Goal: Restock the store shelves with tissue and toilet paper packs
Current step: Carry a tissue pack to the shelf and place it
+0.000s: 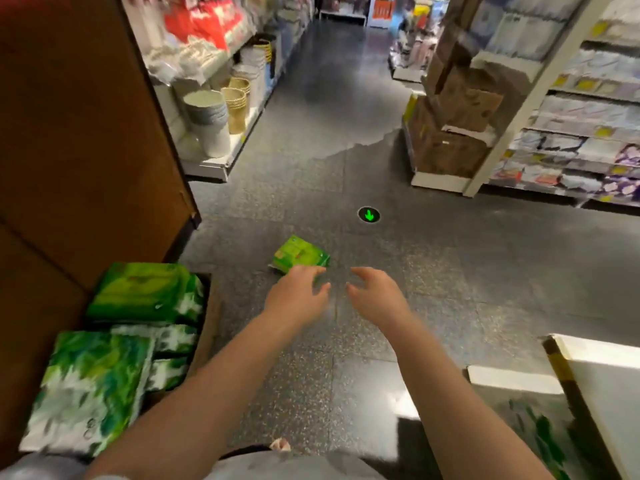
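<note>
Green tissue pack (299, 255) lies alone on the speckled floor (450, 271), just beyond the left hand (297, 293) and right hand (375, 292), both reaching with fingers spread, holding nothing. More green packs (114, 341) fill a cardboard box (207, 327) at left.

the floor (346, 168) is dark speckled stone, polished, with glossy reflections. the small green pack (299, 254), at 12 o'clock from the hands, has shiny plastic film. the green packs (138, 296) at 9 o'clock have the same glossy wrap and sit in a matt brown cardboard box (69, 133). the boxes (457, 109) at 2 o'clock look like dull brown cardboard.
</note>
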